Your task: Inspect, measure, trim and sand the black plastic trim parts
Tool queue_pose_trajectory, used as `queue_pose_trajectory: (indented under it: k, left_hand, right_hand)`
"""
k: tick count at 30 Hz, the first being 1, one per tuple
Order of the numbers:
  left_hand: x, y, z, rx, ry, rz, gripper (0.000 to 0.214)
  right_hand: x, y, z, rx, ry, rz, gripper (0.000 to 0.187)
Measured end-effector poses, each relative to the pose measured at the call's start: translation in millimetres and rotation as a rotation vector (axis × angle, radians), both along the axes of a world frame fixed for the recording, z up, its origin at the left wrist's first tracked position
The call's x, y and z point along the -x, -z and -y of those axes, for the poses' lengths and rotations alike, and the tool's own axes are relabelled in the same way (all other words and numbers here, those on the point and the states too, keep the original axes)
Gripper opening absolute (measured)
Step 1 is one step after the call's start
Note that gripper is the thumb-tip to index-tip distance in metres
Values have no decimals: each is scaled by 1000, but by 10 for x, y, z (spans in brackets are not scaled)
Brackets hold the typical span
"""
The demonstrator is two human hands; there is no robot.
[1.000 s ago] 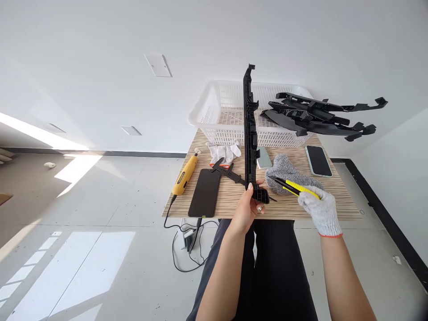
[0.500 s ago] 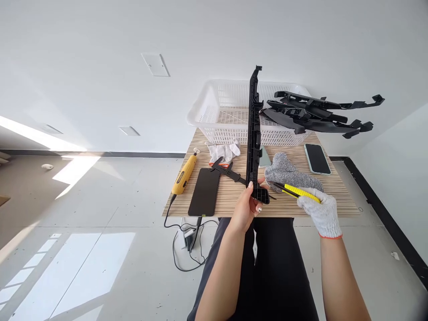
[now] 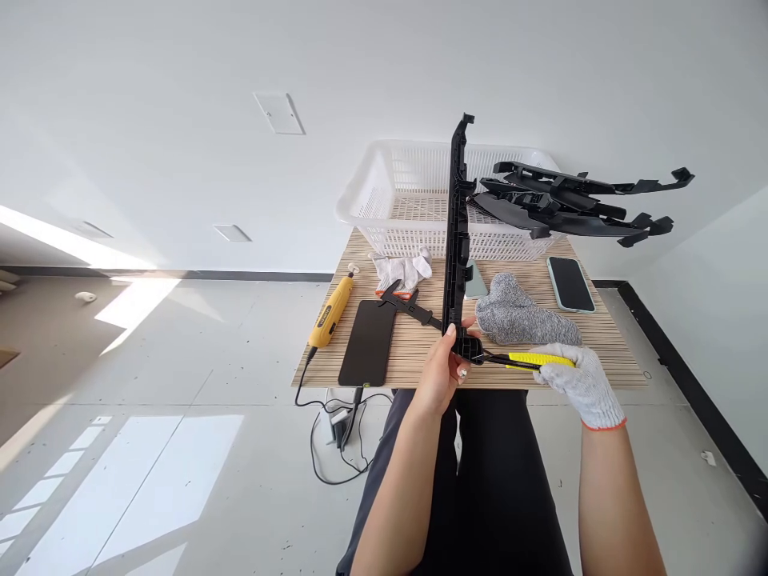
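Observation:
My bare left hand [image 3: 444,372] grips the lower end of a long black plastic trim part [image 3: 457,240], which stands nearly upright over the small wooden table [image 3: 420,352]. In a white knit glove, my right hand [image 3: 582,384] is closed round a yellow and black utility knife [image 3: 528,361]. The knife lies almost level, its tip touching the part's bottom end just right of my left thumb.
On the table lie a yellow rotary tool [image 3: 331,310], a dark phone [image 3: 368,342], a caliper [image 3: 408,306], white gloves [image 3: 403,270], a grey glove [image 3: 519,316] and another phone [image 3: 570,283]. A white basket [image 3: 408,200] stands behind, black parts [image 3: 570,204] piled on its right rim. Cables [image 3: 336,432] hang below.
The knife has swung down from a raised slant to near level, and its tip has reached the part's lower end. The upright part has shifted slightly right.

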State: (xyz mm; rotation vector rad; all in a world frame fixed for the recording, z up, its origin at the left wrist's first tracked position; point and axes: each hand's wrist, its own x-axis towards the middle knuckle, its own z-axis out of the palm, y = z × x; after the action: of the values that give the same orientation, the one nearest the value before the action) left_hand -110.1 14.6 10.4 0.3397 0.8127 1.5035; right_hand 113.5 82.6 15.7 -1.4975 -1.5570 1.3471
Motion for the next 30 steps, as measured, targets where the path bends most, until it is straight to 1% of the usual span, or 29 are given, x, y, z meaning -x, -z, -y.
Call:
queue_pose_trajectory:
  k: [3, 7, 10, 13, 14, 17, 19, 21, 24, 27, 30]
  left_hand:
    - [2, 11, -2, -4, 3, -9, 52]
    - [4, 13, -6, -1, -3, -23, 52]
    - [-1, 6, -3, 0, -9, -30, 52]
    - [-6, 2, 1, 2, -16, -29, 53]
    - [-7, 1, 1, 2, -20, -30, 53]
    - [-7, -3, -2, 2, -21, -39, 53]
    - [-9, -10, -4, 3, -19, -39, 53]
    - [-13, -20, -5, 6, -34, -26, 48]
    - [-24, -29, 0, 38, -81, -12, 39]
    - [-38, -26, 5, 84, -102, -28, 38]
    - [-52, -40, 5, 82, -115, -42, 36]
  right_hand:
    - [1, -12, 1, 40, 55, -49, 36]
    - [17, -12, 17, 72, 11, -51, 36]
    - [29, -27, 32, 43, 88, -51, 41]
    - [29, -51, 39, 86, 18, -66, 42]
    - [29, -57, 40, 93, 13, -68, 41]
    - [33, -65, 42, 65, 69, -72, 41]
    - [35, -65, 44, 61, 31, -71, 41]
    - [32, -60, 47, 63, -18, -61, 40]
    - [16, -44, 49, 44, -25, -19, 39]
    - [4, -29, 49, 63, -70, -6, 39]
    - [11, -27, 52, 48, -9, -59, 43]
